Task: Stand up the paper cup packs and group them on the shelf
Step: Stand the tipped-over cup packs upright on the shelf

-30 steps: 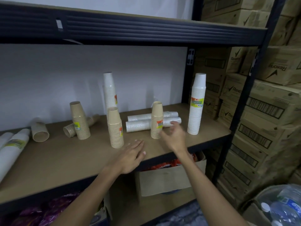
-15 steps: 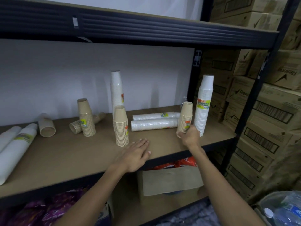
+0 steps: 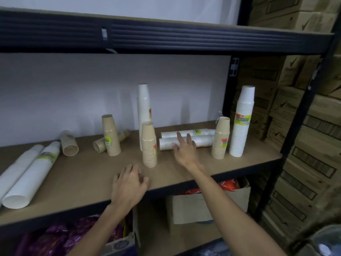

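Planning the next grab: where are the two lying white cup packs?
Mid-shelf toward the back, the two lying white packs sit between two upright brown packs, under the right hand.

Four cup packs point(image 3: 220, 137) upright; others point(image 3: 186, 142) lying on shelf point(image 3: 88, 174).

White cup packs point(image 3: 241, 122), tan packs point(image 3: 149, 145), brown shelf point(image 3: 88, 174).

shelf point(image 3: 88, 174) brown board | I see standing brown packs point(image 3: 149, 145) left of tall white pack point(image 3: 242, 122) (far right) | lying white packs point(image 3: 186, 139) between | more lying far left point(image 3: 27, 174)
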`<move>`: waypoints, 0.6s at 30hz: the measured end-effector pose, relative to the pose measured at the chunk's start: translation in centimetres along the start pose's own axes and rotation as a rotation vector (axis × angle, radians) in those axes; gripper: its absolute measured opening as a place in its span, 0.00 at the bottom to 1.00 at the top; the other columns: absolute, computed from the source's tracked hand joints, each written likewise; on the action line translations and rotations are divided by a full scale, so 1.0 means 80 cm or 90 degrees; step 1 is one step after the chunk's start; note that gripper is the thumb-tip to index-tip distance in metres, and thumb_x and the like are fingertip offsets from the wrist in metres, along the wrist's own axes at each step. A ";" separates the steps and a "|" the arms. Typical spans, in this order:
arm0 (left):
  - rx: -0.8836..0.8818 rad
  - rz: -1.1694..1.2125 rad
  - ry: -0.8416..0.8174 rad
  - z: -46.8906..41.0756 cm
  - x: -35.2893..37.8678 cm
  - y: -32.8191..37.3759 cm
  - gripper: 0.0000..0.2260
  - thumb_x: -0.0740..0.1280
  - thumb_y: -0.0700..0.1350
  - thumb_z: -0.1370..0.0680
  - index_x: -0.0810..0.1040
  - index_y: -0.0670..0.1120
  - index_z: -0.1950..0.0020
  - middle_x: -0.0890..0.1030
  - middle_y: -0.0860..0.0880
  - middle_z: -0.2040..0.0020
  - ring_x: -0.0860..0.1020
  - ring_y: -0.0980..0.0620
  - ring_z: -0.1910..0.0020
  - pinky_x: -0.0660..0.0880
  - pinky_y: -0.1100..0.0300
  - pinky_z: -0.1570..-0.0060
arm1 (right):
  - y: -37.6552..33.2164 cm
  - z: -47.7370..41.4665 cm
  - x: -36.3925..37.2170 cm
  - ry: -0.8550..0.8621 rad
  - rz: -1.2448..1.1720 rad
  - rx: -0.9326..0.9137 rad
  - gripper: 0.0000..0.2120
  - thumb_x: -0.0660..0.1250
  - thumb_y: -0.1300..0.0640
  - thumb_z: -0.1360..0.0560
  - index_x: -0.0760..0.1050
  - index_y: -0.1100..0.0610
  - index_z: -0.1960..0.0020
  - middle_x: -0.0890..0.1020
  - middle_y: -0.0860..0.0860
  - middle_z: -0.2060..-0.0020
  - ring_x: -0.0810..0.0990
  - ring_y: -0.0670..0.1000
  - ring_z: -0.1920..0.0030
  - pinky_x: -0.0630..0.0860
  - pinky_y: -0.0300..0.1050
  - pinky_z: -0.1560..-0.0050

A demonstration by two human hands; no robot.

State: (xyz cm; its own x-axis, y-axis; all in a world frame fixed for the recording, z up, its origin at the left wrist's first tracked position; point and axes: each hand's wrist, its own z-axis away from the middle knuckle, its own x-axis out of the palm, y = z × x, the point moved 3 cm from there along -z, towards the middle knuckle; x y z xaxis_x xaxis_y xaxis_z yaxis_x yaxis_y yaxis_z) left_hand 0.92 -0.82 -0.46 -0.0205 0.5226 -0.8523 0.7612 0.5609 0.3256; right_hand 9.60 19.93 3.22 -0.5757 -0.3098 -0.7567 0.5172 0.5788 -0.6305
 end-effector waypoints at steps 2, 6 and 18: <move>-0.014 -0.027 -0.008 -0.004 0.002 -0.007 0.07 0.60 0.56 0.25 0.66 0.55 0.54 0.71 0.54 0.53 0.72 0.51 0.50 0.65 0.53 0.51 | 0.008 -0.022 0.010 -0.034 0.070 0.007 0.27 0.51 0.42 0.17 0.50 0.43 0.21 0.44 0.54 0.20 0.42 0.63 0.21 0.52 0.64 0.25; -0.011 -0.093 0.004 -0.001 0.009 0.004 0.08 0.56 0.56 0.25 0.66 0.54 0.52 0.71 0.52 0.51 0.71 0.50 0.49 0.68 0.51 0.50 | 0.018 -0.036 0.019 -0.030 0.074 -0.006 0.21 0.51 0.40 0.19 0.63 0.44 0.28 0.52 0.54 0.21 0.42 0.62 0.21 0.55 0.70 0.28; -0.006 -0.103 -0.014 0.000 0.008 0.005 0.09 0.53 0.56 0.24 0.66 0.53 0.50 0.70 0.51 0.50 0.70 0.50 0.49 0.69 0.51 0.49 | 0.010 -0.043 -0.005 -0.064 0.017 -0.057 0.17 0.59 0.43 0.20 0.81 0.51 0.56 0.74 0.57 0.43 0.69 0.59 0.37 0.65 0.50 0.32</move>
State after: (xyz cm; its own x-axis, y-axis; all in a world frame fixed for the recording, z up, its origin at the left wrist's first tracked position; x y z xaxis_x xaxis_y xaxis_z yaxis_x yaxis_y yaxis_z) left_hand 1.17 -0.26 -0.89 -0.1289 0.4108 -0.9026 0.7425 0.6433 0.1867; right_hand 8.07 23.11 3.66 -0.4931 -0.3650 -0.7897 0.4708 0.6514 -0.5950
